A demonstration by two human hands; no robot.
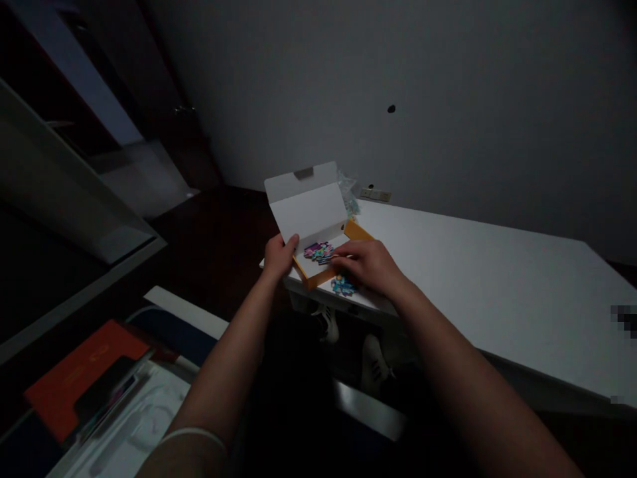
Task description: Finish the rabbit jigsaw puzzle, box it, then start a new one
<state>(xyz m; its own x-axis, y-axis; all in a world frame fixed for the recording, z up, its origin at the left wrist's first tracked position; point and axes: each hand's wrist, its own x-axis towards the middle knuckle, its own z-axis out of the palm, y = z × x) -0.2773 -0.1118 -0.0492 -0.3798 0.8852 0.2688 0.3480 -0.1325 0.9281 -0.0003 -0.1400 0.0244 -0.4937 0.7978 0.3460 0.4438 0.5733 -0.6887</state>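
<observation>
Loose, flat, multicoloured puzzle-like pcs (318,251) lie heaped inside a shallow cardboard box (321,276), orange-yellow outside and white inside, w/ its white lid (311,212) standing open. Box is at the table's near L corner; can't tell if its front corner overhangs.

Left hand (279,256) has the box's L wall, thumb hooked over the rim, other fingers hidden outside, so prob. pinching the cardboard. Right hand (367,264) is over the R front, thumb + index close together by the heap's R side; can't tell if they pinch a pc.

Main risk: a L-hand tug or slip tips the box over the edge, b/c it sits so near; pcs could spill to the floor, down by the white striped shoes (327,323).

Small bluish pile (343,285) lies just outside the front wall, under/beside the R hand: a wrist or palm sweep could knock it off too. Clear plastic bag (347,189) is behind the lid; if the lid's pushed back, bag could get shoved. Rest of the white rectangular table (472,285) runs off R. Room's dim, so small pcs may be missed.
</observation>
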